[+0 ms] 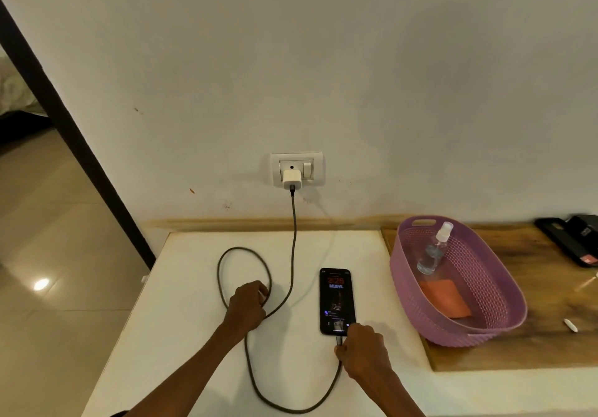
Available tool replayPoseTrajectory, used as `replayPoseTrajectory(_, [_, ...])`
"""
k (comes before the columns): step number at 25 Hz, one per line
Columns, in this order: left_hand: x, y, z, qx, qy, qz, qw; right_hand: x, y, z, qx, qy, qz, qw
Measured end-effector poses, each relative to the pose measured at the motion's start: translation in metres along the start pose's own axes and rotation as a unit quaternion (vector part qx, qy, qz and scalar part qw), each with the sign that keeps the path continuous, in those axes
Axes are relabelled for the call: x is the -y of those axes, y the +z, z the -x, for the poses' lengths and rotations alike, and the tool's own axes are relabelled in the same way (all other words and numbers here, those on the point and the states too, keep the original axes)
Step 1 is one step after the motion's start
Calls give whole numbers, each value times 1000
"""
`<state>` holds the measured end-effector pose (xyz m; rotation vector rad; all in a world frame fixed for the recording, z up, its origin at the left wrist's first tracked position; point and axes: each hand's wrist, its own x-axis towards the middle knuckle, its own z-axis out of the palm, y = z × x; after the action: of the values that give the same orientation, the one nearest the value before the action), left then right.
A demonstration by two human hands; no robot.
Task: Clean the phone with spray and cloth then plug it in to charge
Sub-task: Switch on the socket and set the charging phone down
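White table (194,335) against plain wall, tiled floor (58,254) at left, phone (336,303) lit face-up mid-table, cable (293,238) looping from wall charger (291,179), right hand (364,350) pinching its plug at phone, left hand (247,303) curled on cable loop, purple basket (504,316) holding spray bottle (435,250), orange cloth (445,298).

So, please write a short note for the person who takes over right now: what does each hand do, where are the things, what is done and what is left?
Left hand: closed on the cable loop.
Right hand: pinching the cable's plug at the bottom end of the phone.
Phone lies face up on the white table, screen lit. Charger sits in the wall socket.
Spray bottle and orange cloth are in the purple basket, so cleaning looks done.
Left: confirm the plug is fully seated, release both hands.
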<state>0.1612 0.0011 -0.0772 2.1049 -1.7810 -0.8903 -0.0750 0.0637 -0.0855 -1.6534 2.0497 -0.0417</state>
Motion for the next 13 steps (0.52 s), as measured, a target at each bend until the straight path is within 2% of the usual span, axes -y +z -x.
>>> replayPoseTrajectory(6, [6,1,-18,7,84,2,996,-3,0,-7,-12,-7,-1,1000])
replayPoseTrajectory(13, [5,4,-24,-18,90,-1,996,-1,-2,-13,-40,-16,-12,999])
